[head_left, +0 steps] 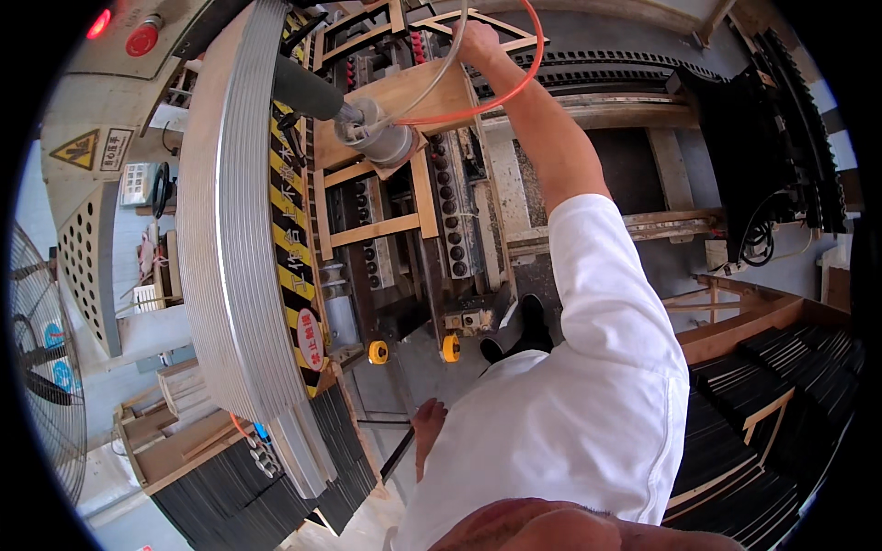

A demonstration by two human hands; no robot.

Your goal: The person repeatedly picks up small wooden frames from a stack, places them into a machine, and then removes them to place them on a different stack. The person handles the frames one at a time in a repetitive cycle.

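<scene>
The two hands are well apart. Nearest the body, at six o'clock, the left hand (429, 418) hangs low with fingers bent; I cannot tell whether it holds anything. Just above it sit two yellow rollers (450, 348) at the ends of the machine's rails. Farther up, toward eleven o'clock, a pale wooden slat frame (374, 230) lies across the rails, beside a row of dark round knobs (450, 211). A grey pneumatic cylinder (381, 142) stands at its upper end, near a wooden board (432, 92).

Farthest out, at twelve o'clock, the right hand (478, 41) is at the right end of a black-edged wooden frame (398, 16); its fingertips are hidden, so I cannot tell whether they are clamped on it. An orange hose (536, 50) loops past at one o'clock. A ribbed metal beam (211, 230) runs along nine o'clock.
</scene>
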